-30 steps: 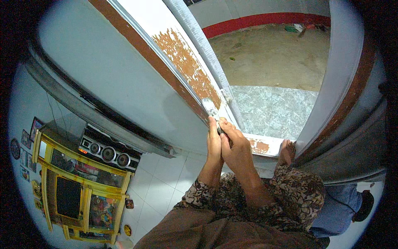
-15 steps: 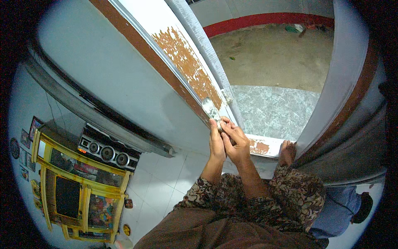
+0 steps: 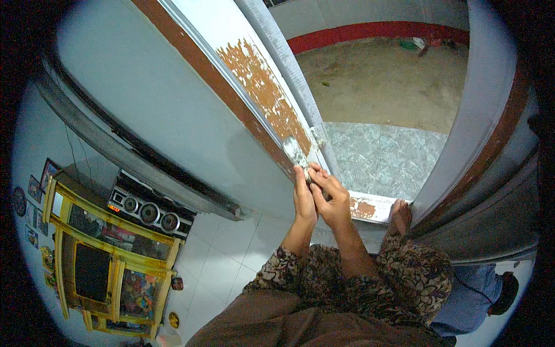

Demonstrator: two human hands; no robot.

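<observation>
Both of my hands are together on a scraper (image 3: 294,150) with a pale, paint-smeared blade. My left hand (image 3: 304,199) presses along the handle's left side, its fingers pointing up. From the other side my right hand (image 3: 333,198) wraps its fingers round the handle, most of which is hidden. The blade lies against the white door frame (image 3: 193,14), at the lower end of a long brown patch (image 3: 263,89) where the white paint is broken up. Ragged white flecks remain along that patch's edges.
My foot (image 3: 400,217) rests at the sill (image 3: 378,215), which has a smaller brown patch. Grey tiles (image 3: 387,156) lie beyond the doorway. A yellow cabinet (image 3: 118,263) and a speaker set (image 3: 151,213) stand at left. A person in blue (image 3: 471,295) is at lower right.
My hands and the scraper hold almost the same place on the frame. The whole view has shifted slightly, and the person in blue has moved a little.
</observation>
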